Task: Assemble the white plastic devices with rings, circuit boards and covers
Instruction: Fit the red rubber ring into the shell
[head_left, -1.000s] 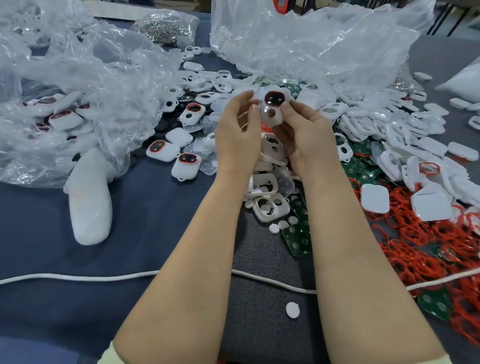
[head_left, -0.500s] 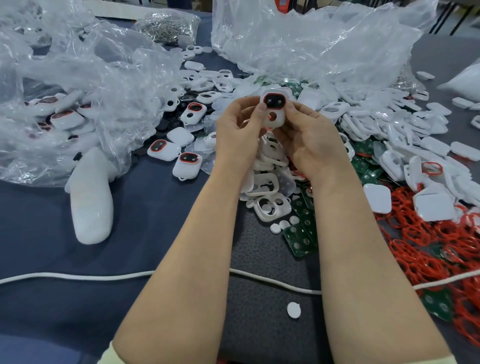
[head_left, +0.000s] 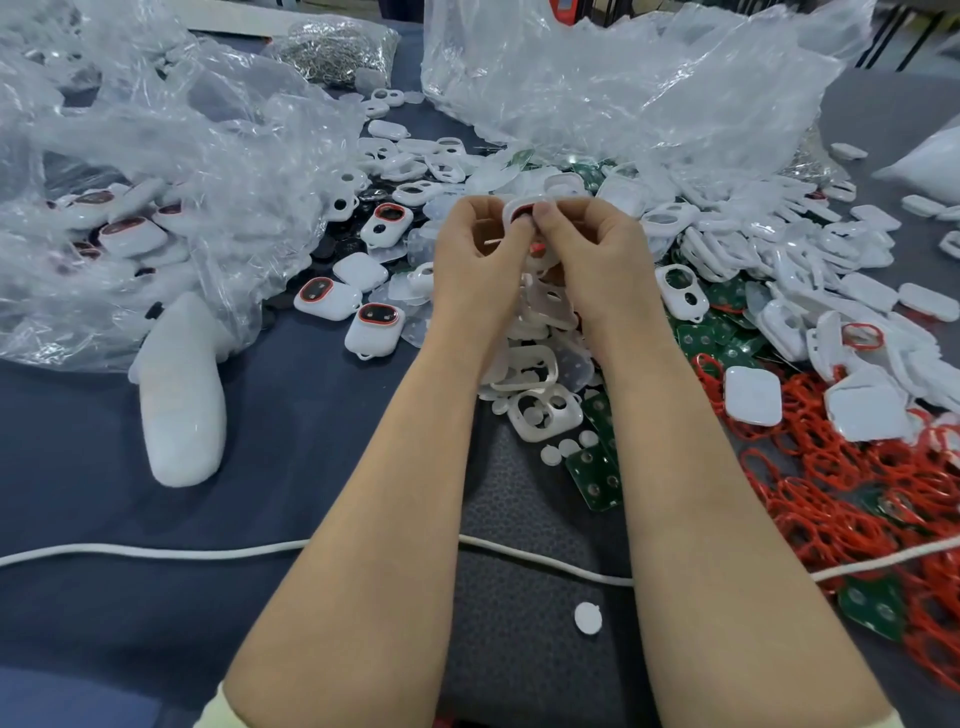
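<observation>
looking down, we see a blue-covered table (head_left: 104, 467) with a crumpled clear bag (head_left: 156, 156) at its far left. a heap of red rings (head_left: 857, 493) spreads at the right, white covers (head_left: 779, 270) lie beyond it, and green circuit boards (head_left: 595, 478) sit near the middle. our left hand (head_left: 475, 260) and right hand (head_left: 597, 260) meet above the parts with fingers curled, both pinching one white device (head_left: 519, 208) between them. its red rim shows beside the right thumb. two ringed devices (head_left: 375, 327) lie on the cloth left of the left hand.
</observation>
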